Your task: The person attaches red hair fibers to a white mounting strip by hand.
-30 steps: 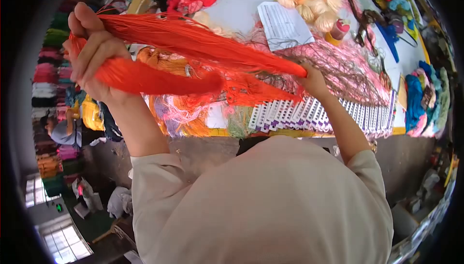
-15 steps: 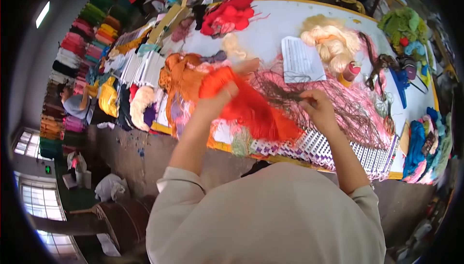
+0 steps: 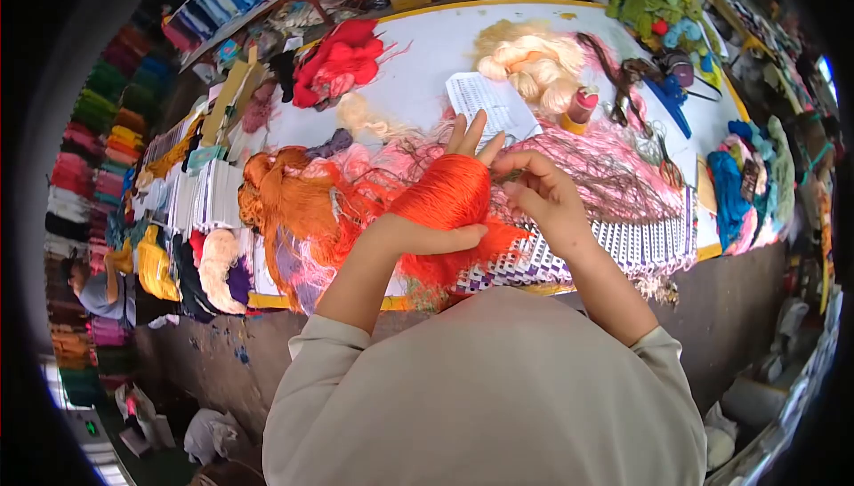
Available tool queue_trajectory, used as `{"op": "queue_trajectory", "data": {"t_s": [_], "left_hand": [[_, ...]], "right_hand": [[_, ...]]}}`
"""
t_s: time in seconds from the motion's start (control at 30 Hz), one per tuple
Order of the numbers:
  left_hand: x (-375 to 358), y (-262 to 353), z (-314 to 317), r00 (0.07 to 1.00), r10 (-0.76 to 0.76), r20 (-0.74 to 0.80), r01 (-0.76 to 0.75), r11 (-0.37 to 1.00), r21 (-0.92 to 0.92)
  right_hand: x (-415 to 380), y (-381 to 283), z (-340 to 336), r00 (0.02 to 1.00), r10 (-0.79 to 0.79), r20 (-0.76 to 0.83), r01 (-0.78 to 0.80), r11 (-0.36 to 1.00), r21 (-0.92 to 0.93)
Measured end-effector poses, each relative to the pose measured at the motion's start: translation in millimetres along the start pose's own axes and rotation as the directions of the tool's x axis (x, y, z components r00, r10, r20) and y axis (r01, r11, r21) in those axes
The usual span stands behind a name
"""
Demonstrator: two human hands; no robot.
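Left fingers (image 3: 472, 134) extended, right fingers (image 3: 535, 164) curled, forearms (image 3: 349, 283) forward

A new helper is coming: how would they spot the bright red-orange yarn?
Find the yellow-edged white table. Over its near side is the person's left hand, with the red-orange yarn lying across it. It is redder than the browner orange yarn to the left.

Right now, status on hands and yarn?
Orange-red yarn looped around left hand, fingers extended. Right hand close beside it, grip unclear. Pink yarn spread nearby.
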State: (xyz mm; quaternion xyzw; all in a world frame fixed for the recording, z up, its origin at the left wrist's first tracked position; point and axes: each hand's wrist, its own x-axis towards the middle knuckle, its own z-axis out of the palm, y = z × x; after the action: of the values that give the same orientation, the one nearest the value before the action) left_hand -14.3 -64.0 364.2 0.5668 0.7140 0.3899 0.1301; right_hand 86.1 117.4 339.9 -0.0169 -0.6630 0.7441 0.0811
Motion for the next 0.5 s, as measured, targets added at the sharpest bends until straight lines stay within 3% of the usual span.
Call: {"op": "queue_trajectory", "data": {"t_s": [0.17,0.2,0.27,0.3,0.37,0.5], "left_hand": [[1,-15,-6,0.991,0.068,0.112,-0.053,0.990,-0.131],[-1,-22,-6,0.991,0.085,0.108,-0.025,0.885,-0.464],[-4,-22,-4,0.991,0.129,0.030,-0.028,0.425,-0.905],[-5,-24,1,0.991,0.130,0.029,-0.029,0.422,-0.906],[-9,-31,11,0.992,-0.123,0.036,0.076,0.341,-0.937],[-6,-32,16,0.976,-0.216,-0.007,0.086,0.418,-0.904]], "right_hand": [[5,10,8,0.999,-0.021,0.034,0.022,0.999,-0.049],[5,8,10,0.999,-0.018,0.030,0.020,0.998,-0.054],[5,1,13,1.000,0.011,-0.007,-0.010,0.987,0.158],[6,0,15,1.000,0.013,-0.008,-0.012,0.988,0.155],[8,-2,19,0.998,0.059,-0.031,-0.054,0.987,0.155],[12,-4,27,0.981,0.169,-0.096,-0.131,0.940,0.316]]}}
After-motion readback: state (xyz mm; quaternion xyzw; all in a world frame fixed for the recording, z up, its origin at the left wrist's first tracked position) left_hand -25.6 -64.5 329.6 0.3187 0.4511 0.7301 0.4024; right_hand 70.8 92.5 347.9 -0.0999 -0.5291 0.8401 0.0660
